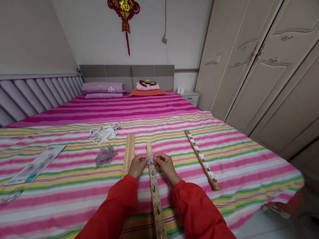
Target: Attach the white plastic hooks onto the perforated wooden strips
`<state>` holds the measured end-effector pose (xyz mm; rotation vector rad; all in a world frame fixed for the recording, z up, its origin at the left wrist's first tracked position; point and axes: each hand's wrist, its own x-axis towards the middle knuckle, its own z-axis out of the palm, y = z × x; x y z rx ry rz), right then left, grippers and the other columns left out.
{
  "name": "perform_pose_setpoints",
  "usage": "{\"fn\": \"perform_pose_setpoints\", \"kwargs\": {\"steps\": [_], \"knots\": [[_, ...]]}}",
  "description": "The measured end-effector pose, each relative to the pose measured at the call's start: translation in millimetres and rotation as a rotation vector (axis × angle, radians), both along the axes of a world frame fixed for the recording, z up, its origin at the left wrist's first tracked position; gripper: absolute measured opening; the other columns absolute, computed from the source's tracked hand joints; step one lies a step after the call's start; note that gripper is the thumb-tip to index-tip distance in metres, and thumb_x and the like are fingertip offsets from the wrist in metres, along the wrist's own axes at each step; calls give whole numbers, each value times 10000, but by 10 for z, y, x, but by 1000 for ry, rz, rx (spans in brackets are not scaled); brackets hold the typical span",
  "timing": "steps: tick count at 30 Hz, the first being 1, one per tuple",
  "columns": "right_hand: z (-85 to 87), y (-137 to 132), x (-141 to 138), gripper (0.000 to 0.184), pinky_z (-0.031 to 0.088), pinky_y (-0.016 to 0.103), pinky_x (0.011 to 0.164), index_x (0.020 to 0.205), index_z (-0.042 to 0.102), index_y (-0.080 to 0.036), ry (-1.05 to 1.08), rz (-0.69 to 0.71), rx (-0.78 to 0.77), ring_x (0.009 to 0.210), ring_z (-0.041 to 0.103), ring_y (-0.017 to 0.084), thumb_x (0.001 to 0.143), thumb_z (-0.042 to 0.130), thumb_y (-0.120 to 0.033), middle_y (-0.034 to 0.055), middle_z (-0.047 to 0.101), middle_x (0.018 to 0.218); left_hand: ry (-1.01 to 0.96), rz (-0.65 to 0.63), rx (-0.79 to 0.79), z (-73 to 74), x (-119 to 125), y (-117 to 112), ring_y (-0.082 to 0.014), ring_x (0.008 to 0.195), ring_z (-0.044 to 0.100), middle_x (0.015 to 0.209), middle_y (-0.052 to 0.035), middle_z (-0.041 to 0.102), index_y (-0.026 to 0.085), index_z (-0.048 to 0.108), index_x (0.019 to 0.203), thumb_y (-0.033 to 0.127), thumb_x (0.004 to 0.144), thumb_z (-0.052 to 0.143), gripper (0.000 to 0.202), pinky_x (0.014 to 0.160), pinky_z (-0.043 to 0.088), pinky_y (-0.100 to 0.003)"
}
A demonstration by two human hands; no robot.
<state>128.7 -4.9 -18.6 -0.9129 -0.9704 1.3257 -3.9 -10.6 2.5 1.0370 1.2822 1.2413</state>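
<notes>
A narrow wooden strip with small holes (156,199) lies lengthwise on the bed in front of me, with several metal hooks on clear backings along it. Near its far end sits one more clear adhesive hook (151,161). My left hand (137,166) pinches the left edge of that hook's backing, fingers closed. From the other side, my right hand (166,165) pinches its right edge with thumb and forefinger. Just left of my left hand are perforated wooden strips (129,149) lying side by side. Further right lies a wooden strip bearing several white hooks (201,156).
Left on the striped sheet (73,207) are a pile of clear hooks (106,155), some white-backed packets (103,133), a long hook package (37,165) and a thin clear item (12,195). Folded bedding (104,88) lies by the headboard; a wardrobe (242,70) stands right.
</notes>
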Motion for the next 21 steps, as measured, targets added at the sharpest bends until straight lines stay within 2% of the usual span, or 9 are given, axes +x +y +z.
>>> {"fn": "perform_pose_setpoints", "kwargs": {"steps": [5,10,14,21], "knots": [[-89,103,-53,161,338,218,420,656,669,-164,-22,-55,-22,428,464,104,548,687,-283,-38,573,469,-14,21,12,-118,17,144,-127,533,564,528,1,619,139,624,619,330,433,761,300,565,435,-252],[-189,112,-87,138,368,235,449,654,677,-166,-54,-87,-41,460,494,123,565,653,-268,-26,602,502,-13,7,0,-231,-9,200,-165,600,617,564,-16,655,134,634,638,267,435,760,273,644,474,-292],[-247,100,-92,128,385,243,461,651,677,-173,-90,-98,-27,480,512,135,580,643,-274,-20,613,518,16,44,0,-329,-29,233,-174,612,624,585,-26,664,130,641,660,244,440,752,271,656,481,-303],[-310,111,-94,145,378,229,454,660,676,-158,-118,-112,-28,485,503,128,578,636,-271,-24,595,508,69,63,15,-394,-36,247,-184,650,635,620,-39,674,131,643,659,219,490,718,205,669,489,-311]]}}
